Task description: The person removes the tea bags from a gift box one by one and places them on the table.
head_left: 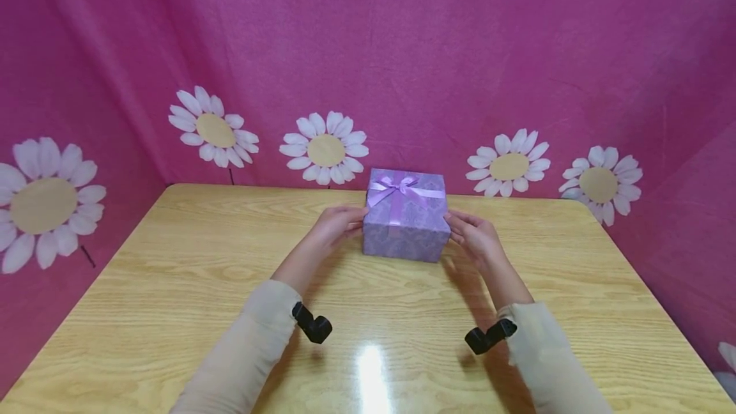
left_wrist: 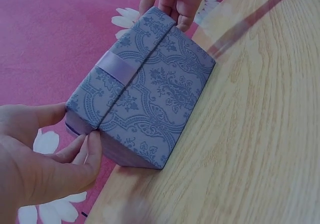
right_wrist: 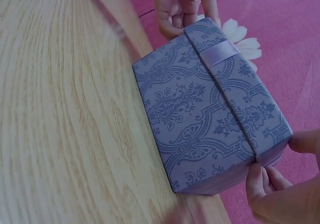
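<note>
A purple gift box (head_left: 405, 241) with a damask pattern stands on the table, its lid (left_wrist: 145, 31) on and a satin ribbon bow (head_left: 400, 190) on top. My left hand (head_left: 338, 225) is at the box's left side. Its thumb lies against the lid's corner and its fingertips touch the lid's lower edge, as the left wrist view shows. On the opposite side, my right hand (head_left: 474, 235) pinches the lid's edge in the same manner, thumb above and fingers below. The lid sits down on the base with only a thin seam between them.
The wooden table (head_left: 230, 312) reaches back to a magenta curtain (head_left: 414, 69) printed with large white daisies. The box stands near the table's back edge. Black wrist cameras (head_left: 313, 324) jut inward from both sleeves.
</note>
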`<state>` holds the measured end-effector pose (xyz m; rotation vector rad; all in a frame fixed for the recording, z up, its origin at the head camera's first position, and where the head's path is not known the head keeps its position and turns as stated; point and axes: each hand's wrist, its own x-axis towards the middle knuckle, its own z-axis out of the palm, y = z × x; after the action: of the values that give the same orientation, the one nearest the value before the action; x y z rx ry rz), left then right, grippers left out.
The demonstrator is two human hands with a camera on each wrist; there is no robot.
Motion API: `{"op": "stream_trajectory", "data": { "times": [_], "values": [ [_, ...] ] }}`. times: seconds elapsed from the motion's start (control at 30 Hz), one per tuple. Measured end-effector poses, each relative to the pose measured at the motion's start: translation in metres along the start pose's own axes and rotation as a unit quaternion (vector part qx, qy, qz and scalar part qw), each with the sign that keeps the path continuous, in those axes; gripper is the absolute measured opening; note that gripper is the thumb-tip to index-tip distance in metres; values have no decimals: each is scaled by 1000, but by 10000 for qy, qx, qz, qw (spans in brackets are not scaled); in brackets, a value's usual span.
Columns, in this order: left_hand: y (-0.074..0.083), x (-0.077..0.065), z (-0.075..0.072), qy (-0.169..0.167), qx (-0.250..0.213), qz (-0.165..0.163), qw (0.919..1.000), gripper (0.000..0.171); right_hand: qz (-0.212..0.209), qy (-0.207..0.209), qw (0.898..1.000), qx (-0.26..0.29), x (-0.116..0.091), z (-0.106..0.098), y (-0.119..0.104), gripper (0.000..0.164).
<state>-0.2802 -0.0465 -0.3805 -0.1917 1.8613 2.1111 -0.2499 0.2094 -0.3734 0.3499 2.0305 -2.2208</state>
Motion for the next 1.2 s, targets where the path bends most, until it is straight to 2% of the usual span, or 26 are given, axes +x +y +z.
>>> {"op": "stream_trajectory", "data": {
  "times": [0.27,0.57,0.83,1.2],
  "values": [
    [-4,-9,-8,-82,196,-104,9997,41,163,-243,9996,-55,-8,1,3,60],
    [-6,-21,-16,-231,45,-214,9995,41,302,-494,9982,147,-17,3,6,62],
    [-7,-32,-25,-264,125,-345,9990,40,370,-694,9968,170,-24,6,7,63],
    [-17,-48,-37,-489,80,-369,9981,43,505,-1078,9919,442,-33,9,12,64]
  ]
}}
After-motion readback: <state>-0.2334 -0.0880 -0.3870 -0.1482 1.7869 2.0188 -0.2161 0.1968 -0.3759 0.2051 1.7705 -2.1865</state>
